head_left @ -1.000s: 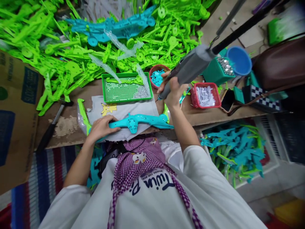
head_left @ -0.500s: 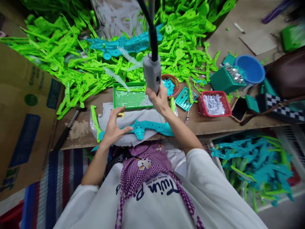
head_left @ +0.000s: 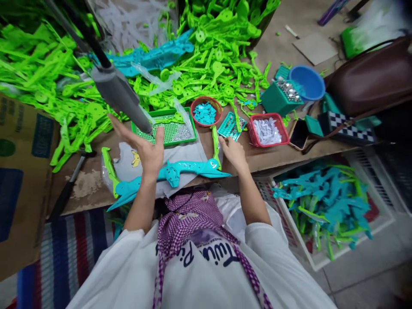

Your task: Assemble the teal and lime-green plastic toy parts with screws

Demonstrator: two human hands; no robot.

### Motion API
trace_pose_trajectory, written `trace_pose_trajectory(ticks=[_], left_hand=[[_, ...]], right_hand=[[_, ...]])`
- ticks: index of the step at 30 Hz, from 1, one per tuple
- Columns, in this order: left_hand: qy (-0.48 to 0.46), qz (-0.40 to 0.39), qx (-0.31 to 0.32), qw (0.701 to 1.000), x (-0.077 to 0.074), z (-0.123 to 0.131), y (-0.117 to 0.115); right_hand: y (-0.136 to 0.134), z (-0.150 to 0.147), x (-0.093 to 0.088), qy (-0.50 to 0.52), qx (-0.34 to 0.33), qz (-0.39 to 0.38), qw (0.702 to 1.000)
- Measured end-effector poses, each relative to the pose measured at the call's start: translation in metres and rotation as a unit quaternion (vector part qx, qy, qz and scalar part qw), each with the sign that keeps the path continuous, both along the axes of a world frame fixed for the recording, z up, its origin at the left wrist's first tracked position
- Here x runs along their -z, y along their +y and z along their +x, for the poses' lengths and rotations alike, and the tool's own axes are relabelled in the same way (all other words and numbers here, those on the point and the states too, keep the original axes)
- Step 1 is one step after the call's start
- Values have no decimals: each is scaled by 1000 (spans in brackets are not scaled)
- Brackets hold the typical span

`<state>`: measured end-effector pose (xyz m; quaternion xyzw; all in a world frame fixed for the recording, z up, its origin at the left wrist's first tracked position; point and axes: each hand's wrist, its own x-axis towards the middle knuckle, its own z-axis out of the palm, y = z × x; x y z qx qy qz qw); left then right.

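Observation:
My left hand [head_left: 141, 150] is open, fingers spread, below the hanging grey electric screwdriver [head_left: 124, 96]; it holds nothing, and whether it touches the tool I cannot tell. My right hand [head_left: 234, 153] is beside a lime-green plastic part [head_left: 215, 143], fingers loosely bent, with nothing visible in them. Between my arms a long turquoise plastic part [head_left: 189, 166] lies across a grey cloth [head_left: 185, 153] at the table's front edge. My left forearm hides some of it. Another lime-green part [head_left: 110, 171] lies at the cloth's left side.
Behind the cloth stand a green tray [head_left: 151, 136] of small metal pieces, a red round basket [head_left: 193, 115], a teal tray [head_left: 229, 128] and a red basket [head_left: 268, 146]. Lime-green parts [head_left: 206, 60] pile up behind. A hammer [head_left: 72, 178] lies left; a white crate [head_left: 310, 257] stands lower right.
My right hand has let go of the screwdriver and come down to the right. The screwdriver has swung left and tilted. My left hand has risen towards it, and the view has shifted.

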<state>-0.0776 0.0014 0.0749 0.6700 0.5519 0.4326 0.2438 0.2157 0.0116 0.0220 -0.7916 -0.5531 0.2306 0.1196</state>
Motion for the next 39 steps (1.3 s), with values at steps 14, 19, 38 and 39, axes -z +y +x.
trace_pose_trajectory(ticks=[14, 19, 38, 39], left_hand=[[323, -131, 358, 867, 50, 74, -25], [297, -156, 367, 868, 45, 76, -23], [252, -105, 342, 899, 50, 80, -31], [251, -99, 351, 897, 52, 81, -32]], right_hand=[[15, 8, 26, 260, -3, -32, 965], [41, 31, 24, 279, 38, -8, 959], [4, -19, 38, 193, 144, 106, 965], [6, -20, 36, 190, 131, 98, 968]])
